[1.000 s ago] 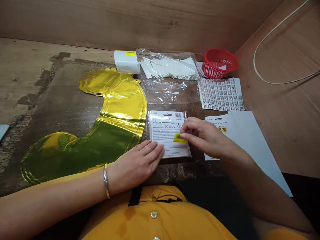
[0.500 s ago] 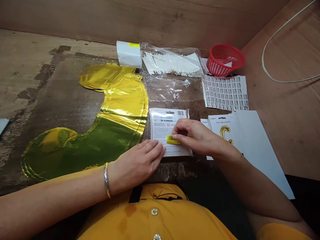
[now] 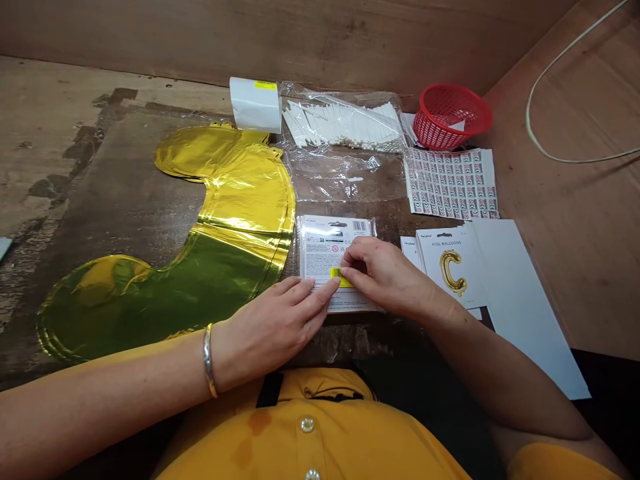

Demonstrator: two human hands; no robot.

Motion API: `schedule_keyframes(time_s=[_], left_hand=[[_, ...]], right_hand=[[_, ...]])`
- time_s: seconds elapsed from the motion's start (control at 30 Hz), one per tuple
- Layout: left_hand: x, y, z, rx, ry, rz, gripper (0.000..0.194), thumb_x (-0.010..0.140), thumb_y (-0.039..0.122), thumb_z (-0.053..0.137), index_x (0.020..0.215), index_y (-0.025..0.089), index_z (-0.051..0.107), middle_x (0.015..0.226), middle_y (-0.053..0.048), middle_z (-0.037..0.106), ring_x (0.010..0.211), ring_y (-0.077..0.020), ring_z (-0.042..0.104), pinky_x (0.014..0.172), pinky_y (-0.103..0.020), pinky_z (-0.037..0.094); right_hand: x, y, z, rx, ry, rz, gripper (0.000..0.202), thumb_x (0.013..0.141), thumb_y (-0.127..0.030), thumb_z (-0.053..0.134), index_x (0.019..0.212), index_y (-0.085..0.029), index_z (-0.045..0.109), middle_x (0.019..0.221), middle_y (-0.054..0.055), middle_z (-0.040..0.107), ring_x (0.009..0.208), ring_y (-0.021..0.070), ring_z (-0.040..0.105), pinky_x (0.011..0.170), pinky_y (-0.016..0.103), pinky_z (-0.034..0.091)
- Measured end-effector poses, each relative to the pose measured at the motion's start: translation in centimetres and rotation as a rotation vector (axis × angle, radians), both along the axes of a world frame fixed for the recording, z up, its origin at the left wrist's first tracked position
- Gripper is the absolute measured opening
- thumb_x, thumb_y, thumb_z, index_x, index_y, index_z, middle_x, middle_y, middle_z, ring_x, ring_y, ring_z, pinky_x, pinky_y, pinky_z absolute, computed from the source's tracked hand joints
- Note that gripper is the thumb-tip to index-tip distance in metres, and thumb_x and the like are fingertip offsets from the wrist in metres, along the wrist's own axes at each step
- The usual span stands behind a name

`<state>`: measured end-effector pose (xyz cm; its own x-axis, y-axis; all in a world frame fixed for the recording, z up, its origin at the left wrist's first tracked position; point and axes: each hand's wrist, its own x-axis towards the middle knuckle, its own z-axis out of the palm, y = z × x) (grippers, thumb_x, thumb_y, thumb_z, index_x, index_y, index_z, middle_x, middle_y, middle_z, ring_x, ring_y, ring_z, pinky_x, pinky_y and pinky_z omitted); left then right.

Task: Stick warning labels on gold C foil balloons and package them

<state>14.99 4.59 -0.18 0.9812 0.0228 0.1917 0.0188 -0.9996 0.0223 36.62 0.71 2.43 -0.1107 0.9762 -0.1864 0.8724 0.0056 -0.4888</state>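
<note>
The left hand (image 3: 273, 327) lies flat and palm down on the desk (image 3: 115, 200), its forearm coming in from seven o'clock with a metal bangle (image 3: 209, 360) at the wrist. Its fingers are stretched out together, and the tips press on the lower left corner of a small packet (image 3: 325, 247), so this grip is apart and clamped on nothing.

The right hand (image 3: 387, 277) comes in from four o'clock, knuckles up and fingers curled. Its thumb and forefinger tips meet on a yellow barcode sticker (image 3: 338, 275), pressing it against the packet's face; whether the tips pinch the sticker's edge or only press on it cannot be told.

The packet is a white printed card in a clear sleeve, with a barcode at its top right corner. It lies flat at the middle of the desk, just beside a gold foil balloon (image 3: 220, 220) at its nine o'clock. At its three o'clock lie cards printed "FOIL BALLOONS" (image 3: 450, 263) bearing a gold letter C.
</note>
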Motion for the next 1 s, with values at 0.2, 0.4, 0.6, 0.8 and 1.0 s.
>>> schedule_keyframes(time_s=[0.2, 0.4, 0.6, 0.8, 1.0], left_hand=[[0.2, 0.2, 0.1, 0.012, 0.036, -0.009, 0.026, 0.095, 0.016, 0.045, 0.112, 0.010, 0.063, 0.129, -0.015, 0.061, 0.107, -0.0241, 0.059, 0.094, -0.039, 0.044], [0.4, 0.2, -0.5, 0.032, -0.015, -0.012, 0.027, 0.097, 0.017, 0.041, 0.114, 0.010, 0.062, 0.128, -0.014, 0.062, 0.103, -0.0231, 0.059, 0.098, -0.040, 0.040], [0.7, 0.2, -0.8, 0.025, -0.011, 0.052, 0.036, 0.097, 0.019, 0.041, 0.129, 0.007, 0.053, 0.124, -0.014, 0.063, 0.101, -0.0232, 0.058, 0.094, -0.038, 0.041], [0.8, -0.3, -0.2, -0.039, 0.015, 0.063, 0.032, 0.096, 0.024, 0.047, 0.123, 0.010, 0.057, 0.119, -0.014, 0.064, 0.096, -0.0218, 0.060, 0.090, -0.039, 0.043], [2.6, 9.5, 2.5, -0.599, -0.208, 0.521, 0.017, 0.086, 0.020, 0.058, 0.100, 0.021, 0.067, 0.100, -0.003, 0.070, 0.097, -0.0165, 0.062, 0.090, -0.030, 0.049]], right_hand=[[-0.3, -0.6, -0.6, 0.080, -0.136, 0.014, 0.010, 0.085, -0.016, 0.055, 0.078, -0.016, 0.062, 0.082, 0.007, 0.060, 0.082, 0.0203, 0.054, 0.074, 0.032, 0.044], [-0.5, -3.8, -1.5, 0.545, -0.397, -0.199, 0.039, 0.091, -0.024, 0.052, 0.129, -0.016, 0.054, 0.133, 0.015, 0.056, 0.125, 0.0324, 0.046, 0.104, 0.052, 0.037], [-1.7, -7.6, -4.5, 0.364, -0.443, -0.054, 0.067, 0.093, -0.048, 0.046, 0.146, -0.010, 0.034, 0.151, 0.018, 0.037, 0.143, 0.0373, 0.026, 0.112, 0.062, 0.021], [-1.3, -7.9, -4.7, 0.411, -0.404, 0.014, 0.070, 0.092, -0.045, 0.048, 0.153, -0.022, 0.020, 0.154, 0.011, 0.034, 0.144, 0.0337, 0.023, 0.114, 0.060, 0.022], [-0.9, -8.5, -6.0, 0.583, -0.138, -0.159, 0.069, 0.091, -0.032, 0.049, 0.153, -0.022, 0.019, 0.150, 0.013, 0.040, 0.139, 0.0334, 0.035, 0.108, 0.058, 0.038]])
